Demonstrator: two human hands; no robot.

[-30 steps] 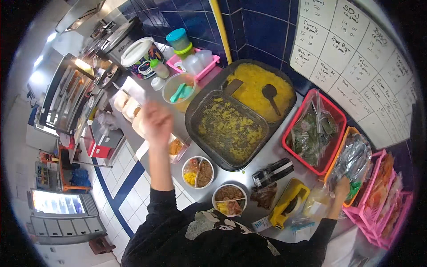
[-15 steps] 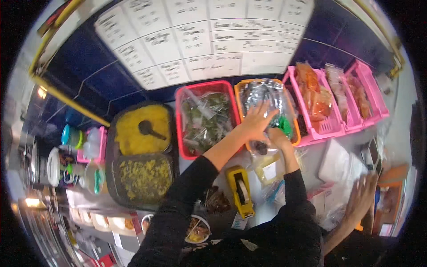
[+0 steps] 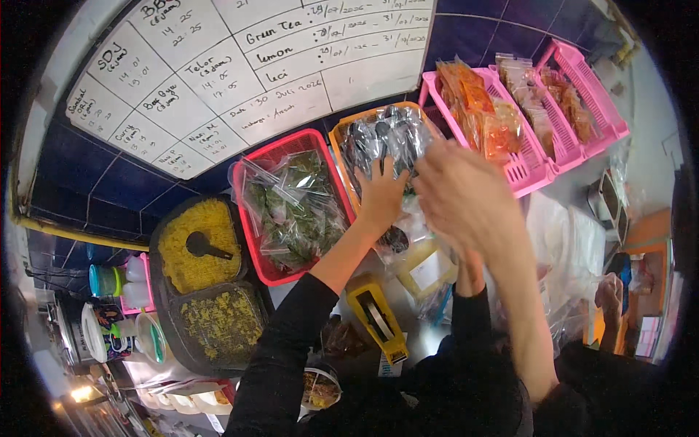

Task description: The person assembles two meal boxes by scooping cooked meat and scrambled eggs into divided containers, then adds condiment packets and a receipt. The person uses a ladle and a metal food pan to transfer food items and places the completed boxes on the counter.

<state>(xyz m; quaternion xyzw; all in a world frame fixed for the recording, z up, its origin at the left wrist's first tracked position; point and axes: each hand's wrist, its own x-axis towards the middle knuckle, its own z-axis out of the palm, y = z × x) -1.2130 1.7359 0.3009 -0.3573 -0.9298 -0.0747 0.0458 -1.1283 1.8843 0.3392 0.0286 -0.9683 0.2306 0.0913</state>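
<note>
My left hand [image 3: 382, 195] lies with fingers spread on black plastic spoons [image 3: 382, 132] in clear wrapping, inside an orange basket [image 3: 341, 169]. My right hand [image 3: 472, 273] shows only its wrist, just below that basket; its fingers are hidden behind another person's bare forearm and hand [image 3: 470, 193]. That person's hand is bent over the basket's right side, and what it holds, if anything, cannot be made out. Below my hands lie a yellowish packet with a white label [image 3: 426, 271] and a yellow tape dispenser [image 3: 358, 293].
Bagged green leaves fill a red basket [image 3: 287, 278] on the left. Beyond it stands a dark two-part tray [image 3: 166, 306] of yellow food with a black ladle [image 3: 209, 246]. Pink baskets [image 3: 537, 178] hold orange-red packets at right. White plastic bags [image 3: 561, 240] lie nearer. A whiteboard [image 3: 269, 65] hangs behind.
My view has turned, shifting the scene. The other person's hand has come from the right over the orange basket, covering my right hand. My left hand stays at the basket, fingers spread.
</note>
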